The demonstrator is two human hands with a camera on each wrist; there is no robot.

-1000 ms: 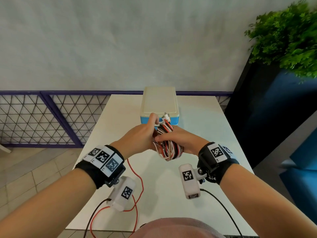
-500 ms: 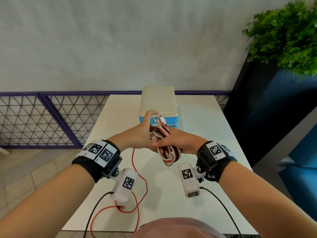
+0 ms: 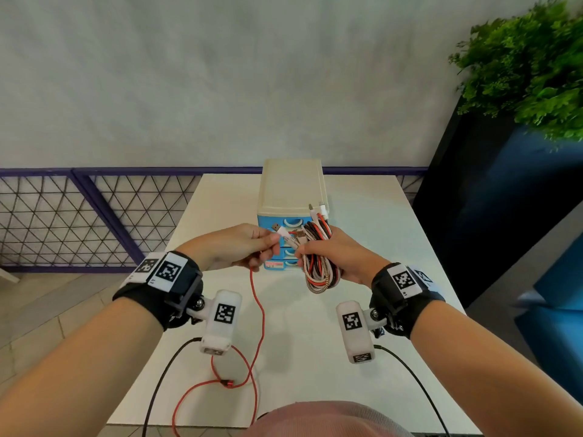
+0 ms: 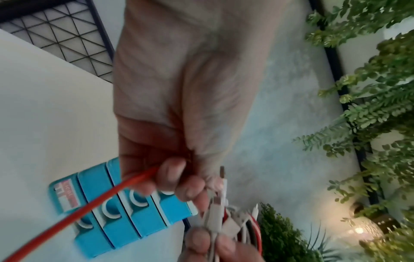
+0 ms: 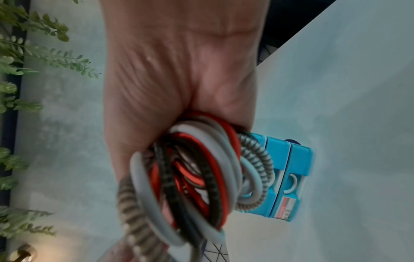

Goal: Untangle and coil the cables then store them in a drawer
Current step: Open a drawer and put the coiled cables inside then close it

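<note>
Pulled apart since a second ago: left hand (image 3: 239, 247) now off the bundle, pinching a white USB plug (image 3: 281, 231) with red cable (image 3: 257, 313) trailing loose down onto the table (image 3: 394, 247). Right hand (image 3: 340, 257) fisted round the coiled cable bundle (image 3: 318, 266), just in front of the blue drawer unit (image 3: 291, 197), drawers closed. Best to feed red slack in even loops onto the bundle, keep tension light, avoid snagging the wrist-camera leads

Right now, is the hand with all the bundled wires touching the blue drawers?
Apart. In the head view the right hand grips the cable bundle in the air, nearer the person than the drawer unit, with bare table between them.
</note>
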